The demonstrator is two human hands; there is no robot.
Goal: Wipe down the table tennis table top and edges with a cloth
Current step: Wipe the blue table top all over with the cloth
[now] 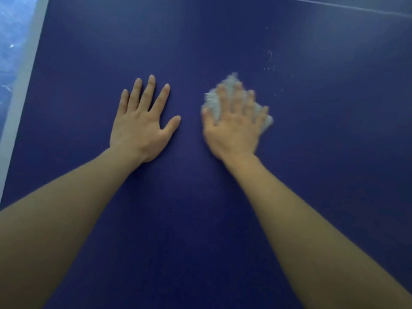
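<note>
At the far left, a white border stripe (21, 90) ran along the edge of the dark blue bench (200, 41), with a mottled blue floor (13, 30) beyond it. The left hand (140, 128) lay palm down on the bench surface, its fingers (149, 90) straight and spread wide, holding nothing; the bare forearm extended back toward the lower left corner. Just to its right, apart from it, the right hand (231, 128) pressed down on a pale, crumpled cloth (211, 103), fingers splayed across the top of it. This hand and the cloth were motion-blurred, so the exact finger grip could not be told. Cloth showed beyond the fingertips and at both sides of the hand. Small pale specks (269, 56) lay on the bench further out to the right. A thin white line (334, 5) crossed the upper right corner.
</note>
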